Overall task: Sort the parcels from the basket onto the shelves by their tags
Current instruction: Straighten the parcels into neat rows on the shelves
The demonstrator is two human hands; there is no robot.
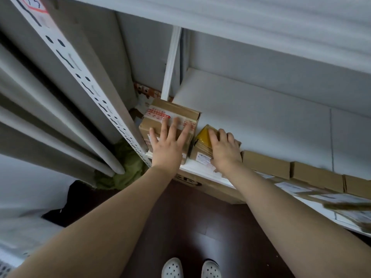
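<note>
Two hands are up on the white shelf (261, 121) here. Your left hand (168, 145) lies flat on top of the bigger cardboard box (148, 125) with the red-printed tape, fingers straight and spread. That box sits at the shelf's left end, right next to the perforated upright (84, 77). Your right hand (223, 150) has its fingers curled over the small parcel (202, 137) with the yellow tape, gripping it. That one stands on the shelf just beside the bigger box, near the front edge, white label facing you. Off to the right, a row of brown boxes (267, 161) lines the front of the same shelf and gets blurry at the far end. Under the shelf there's a large carton (210, 187) on the dark floor (190, 207), some green cloth (128, 167) bunched by the upright's foot, and your white shoes (172, 268) at the bottom.
</note>
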